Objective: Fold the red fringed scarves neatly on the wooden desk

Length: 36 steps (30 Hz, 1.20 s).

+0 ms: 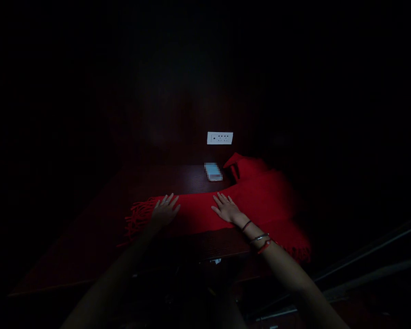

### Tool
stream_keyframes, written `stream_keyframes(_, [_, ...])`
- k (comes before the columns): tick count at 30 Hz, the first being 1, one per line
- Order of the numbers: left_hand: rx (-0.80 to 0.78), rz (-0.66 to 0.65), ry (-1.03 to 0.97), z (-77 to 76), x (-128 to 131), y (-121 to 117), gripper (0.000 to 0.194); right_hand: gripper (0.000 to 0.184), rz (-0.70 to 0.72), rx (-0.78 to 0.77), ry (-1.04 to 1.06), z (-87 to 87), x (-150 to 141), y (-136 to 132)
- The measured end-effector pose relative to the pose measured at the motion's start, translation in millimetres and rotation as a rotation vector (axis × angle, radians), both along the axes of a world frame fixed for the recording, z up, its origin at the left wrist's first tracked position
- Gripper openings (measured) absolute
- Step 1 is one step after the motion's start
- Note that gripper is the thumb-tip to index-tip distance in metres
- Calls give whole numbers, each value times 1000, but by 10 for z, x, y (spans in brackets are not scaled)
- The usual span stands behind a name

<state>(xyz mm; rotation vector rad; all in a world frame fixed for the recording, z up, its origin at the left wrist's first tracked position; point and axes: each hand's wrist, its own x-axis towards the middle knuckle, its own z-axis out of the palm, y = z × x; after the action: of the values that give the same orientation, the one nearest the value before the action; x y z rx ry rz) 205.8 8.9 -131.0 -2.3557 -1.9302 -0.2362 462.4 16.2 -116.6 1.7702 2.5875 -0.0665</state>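
A red scarf (pixel 195 211) with fringed ends lies across a dark wooden table. Its left part is spread flat in a band, while the right part is bunched and heaped toward the back. My left hand (pixel 165 211) rests flat on the scarf near the left fringe, fingers spread, a ring on one finger. Farther right, my right hand (pixel 226 209) lies palm down on the scarf, fingers also apart, where the band meets the heaped part. Bracelets circle my right wrist. Neither hand grips the cloth.
Behind the scarf, a small pale-blue blurred rectangular thing (pixel 213 172) lies on the dark table (pixel 157 179). A white socket panel (pixel 219 138) sits on the wall above it. The table's front edge runs below my hands. Darkness hides most of the surroundings.
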Motion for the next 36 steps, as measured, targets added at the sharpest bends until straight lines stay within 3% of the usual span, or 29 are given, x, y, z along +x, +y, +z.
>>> stream_keyframes(9, [0, 34, 8, -47, -75, 24, 45, 51, -97, 302, -147, 224, 904, -134])
stream_keyframes(13, [-57, 58, 21, -76, -89, 65, 50, 52, -221, 385, -124, 367, 1167, -221])
stream_keyframes(16, [-110, 58, -13, -21, -41, 154, 53, 57, -217, 411, -62, 395, 1038, -381])
stream_keyframes(19, [-126, -52, -57, 103, 108, 310, 54, 56, 109, 313, -30, 329, 736, -609])
stream_keyframes(22, [-170, -238, -133, 221, 308, 495, 51, 39, 374, 268, -51, 258, 516, -784])
stream_keyframes(24, [-208, -313, -163, 268, 417, 611, 47, 33, 416, 312, -86, 247, 464, -830])
stream_keyframes(28, [-291, -325, -203, 312, 486, 784, 38, 26, 471, 340, -189, 268, 445, -798])
stream_keyframes(36, [-382, -261, -345, 289, 102, 862, 26, 20, 424, 396, -242, 194, 183, -691])
